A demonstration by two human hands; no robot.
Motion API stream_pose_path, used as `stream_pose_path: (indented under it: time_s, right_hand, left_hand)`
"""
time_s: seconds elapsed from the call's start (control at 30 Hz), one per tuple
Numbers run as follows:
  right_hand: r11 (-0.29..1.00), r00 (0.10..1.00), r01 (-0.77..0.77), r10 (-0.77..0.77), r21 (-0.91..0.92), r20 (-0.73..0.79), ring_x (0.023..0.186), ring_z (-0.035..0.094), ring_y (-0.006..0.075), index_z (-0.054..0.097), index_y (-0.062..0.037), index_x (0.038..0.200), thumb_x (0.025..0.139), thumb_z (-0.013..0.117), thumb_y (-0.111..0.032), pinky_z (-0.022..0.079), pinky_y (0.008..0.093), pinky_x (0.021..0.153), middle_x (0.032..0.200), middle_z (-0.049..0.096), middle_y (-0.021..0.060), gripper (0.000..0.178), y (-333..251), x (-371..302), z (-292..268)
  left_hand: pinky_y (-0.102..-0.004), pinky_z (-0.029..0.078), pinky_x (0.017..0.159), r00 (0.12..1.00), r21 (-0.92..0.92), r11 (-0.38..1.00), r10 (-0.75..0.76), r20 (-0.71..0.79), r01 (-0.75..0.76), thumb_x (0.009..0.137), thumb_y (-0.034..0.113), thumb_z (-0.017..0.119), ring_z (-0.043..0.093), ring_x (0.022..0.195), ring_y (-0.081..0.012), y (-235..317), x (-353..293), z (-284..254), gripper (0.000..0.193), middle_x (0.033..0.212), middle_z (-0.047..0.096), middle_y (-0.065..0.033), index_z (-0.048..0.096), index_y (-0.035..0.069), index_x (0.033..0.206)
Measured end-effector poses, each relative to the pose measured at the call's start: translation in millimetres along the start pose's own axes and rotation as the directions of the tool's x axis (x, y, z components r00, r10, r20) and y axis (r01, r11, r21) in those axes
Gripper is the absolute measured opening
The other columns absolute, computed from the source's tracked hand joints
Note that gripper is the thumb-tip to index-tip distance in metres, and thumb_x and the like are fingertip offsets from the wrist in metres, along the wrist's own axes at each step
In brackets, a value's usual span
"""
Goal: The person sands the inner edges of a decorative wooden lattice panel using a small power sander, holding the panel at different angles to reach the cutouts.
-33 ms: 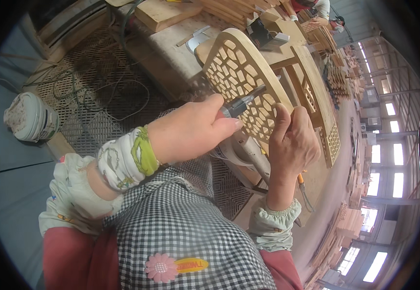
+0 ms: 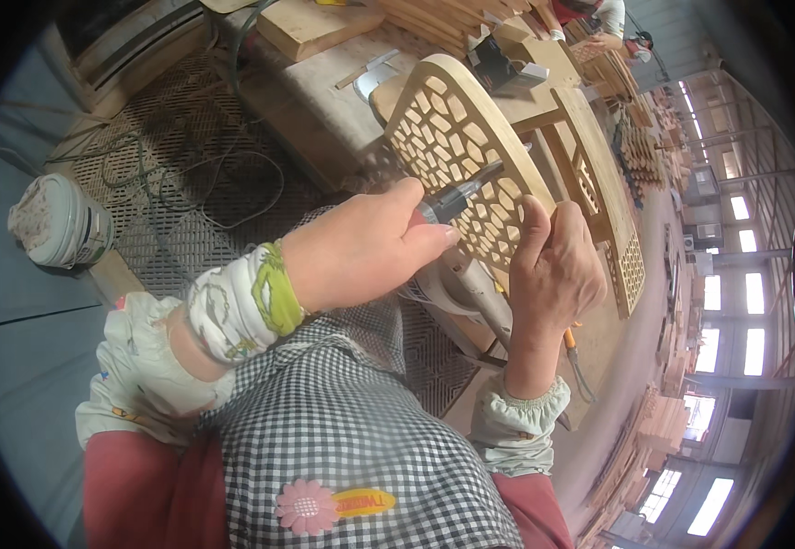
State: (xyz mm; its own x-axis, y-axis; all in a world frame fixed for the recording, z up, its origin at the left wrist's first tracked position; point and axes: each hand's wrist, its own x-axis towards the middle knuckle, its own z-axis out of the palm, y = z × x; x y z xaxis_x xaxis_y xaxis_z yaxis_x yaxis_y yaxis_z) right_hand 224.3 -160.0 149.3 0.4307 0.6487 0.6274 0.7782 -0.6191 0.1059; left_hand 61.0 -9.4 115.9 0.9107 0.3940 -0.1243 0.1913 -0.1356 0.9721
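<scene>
My left hand (image 2: 351, 242) is closed round a red tool with a dark metal nose (image 2: 452, 200). The tip of the tool lies against or just in front of a wooden lattice panel (image 2: 448, 119), pierced with many small irregular openings. The panel stands tilted, its rounded top edge away from me. At the near right edge of the panel, my right hand (image 2: 557, 265) is curled with its thumb up, gripping that edge. Its fingertips are hidden behind the hand. Most of the tool's body is covered by my left hand.
A second wooden frame (image 2: 589, 174) stands behind the panel. The workbench (image 2: 310, 101) carries a thick board (image 2: 315, 27), a dark box (image 2: 498, 69) and stacked timber. At left a white bucket (image 2: 59, 220) and loose hose (image 2: 223, 178) lie on floor matting. Another person (image 2: 603, 23) works far off.
My left wrist and forearm have shifted very slightly to the right. The tool, the panel and my right hand look the same.
</scene>
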Motion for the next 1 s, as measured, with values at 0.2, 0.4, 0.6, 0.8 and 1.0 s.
stream_pose_path:
  time_s: [0.2, 0.4, 0.6, 0.8, 1.0]
  right_hand:
    - [1.000, 1.000, -0.013, 0.013, 0.018, 0.015, 0.060, 0.061, 0.0327, 0.052, -0.0092, 0.078, 0.104, 0.066, -0.048, 0.044, 0.0427, 0.055, 0.071, 0.057, 0.0085, 0.049, 0.1, -3.2, -3.4]
    - [0.999, 1.000, -0.010, 0.009, 0.031, 0.021, 0.062, 0.062, 0.0331, 0.052, -0.0093, 0.079, 0.104, 0.066, -0.046, 0.045, 0.0427, 0.056, 0.072, 0.059, 0.0085, 0.046, -0.6, -3.1, -5.4]
    - [1.000, 0.999, -0.007, 0.007, -0.003, 0.035, 0.063, 0.062, 0.0333, 0.052, -0.0091, 0.080, 0.104, 0.066, -0.045, 0.045, 0.0429, 0.056, 0.074, 0.060, 0.0095, 0.045, -1.1, -5.1, -6.2]
    - [0.999, 0.997, 0.018, -0.021, 0.036, 0.077, 0.064, 0.062, 0.0340, 0.055, -0.0085, 0.085, 0.106, 0.064, -0.040, 0.044, 0.0430, 0.058, 0.075, 0.060, 0.0105, 0.039, 5.3, -0.2, -8.8]
    - [0.997, 0.995, -0.038, 0.031, 0.069, 0.096, 0.065, 0.061, 0.0344, 0.054, -0.0088, 0.085, 0.105, 0.065, -0.038, 0.044, 0.0429, 0.058, 0.074, 0.059, 0.0113, 0.037, 20.5, 0.4, -9.3]
  left_hand:
    - [-0.0400, 0.056, 0.064, 0.980, 0.133, 0.985, 0.132, -0.149, -0.113, 0.104, 0.027, 0.067, 0.076, 0.073, -0.0335, -3.2, -3.7, 7.2, 0.033, 0.082, 0.074, -0.0178, 0.056, -0.003, 0.113]
    - [-0.0364, 0.054, 0.056, 0.946, 0.124, 0.968, 0.242, -0.216, -0.220, 0.106, 0.028, 0.065, 0.072, 0.061, -0.0253, -6.8, -7.9, 5.3, 0.032, 0.074, 0.072, -0.0128, 0.056, -0.002, 0.111]
    - [-0.0227, 0.040, 0.040, 0.977, -0.240, 0.959, -0.109, 0.183, 0.152, 0.110, 0.032, 0.059, 0.051, 0.045, -0.0050, 4.7, -2.6, -20.9, 0.029, 0.065, 0.057, 0.0017, 0.053, 0.004, 0.110]
    - [-0.0225, 0.041, 0.041, 0.943, -0.317, 0.926, -0.102, 0.316, 0.206, 0.111, 0.032, 0.057, 0.051, 0.046, -0.0050, -9.8, 1.8, -24.6, 0.027, 0.066, 0.055, 0.0022, 0.050, 0.006, 0.104]
    - [-0.0336, 0.050, 0.055, 0.998, -0.001, 0.999, 0.051, 0.046, -0.051, 0.102, 0.027, 0.070, 0.066, 0.059, -0.0199, -18.1, -31.0, -10.2, 0.028, 0.071, 0.067, -0.0057, 0.054, 0.003, 0.104]
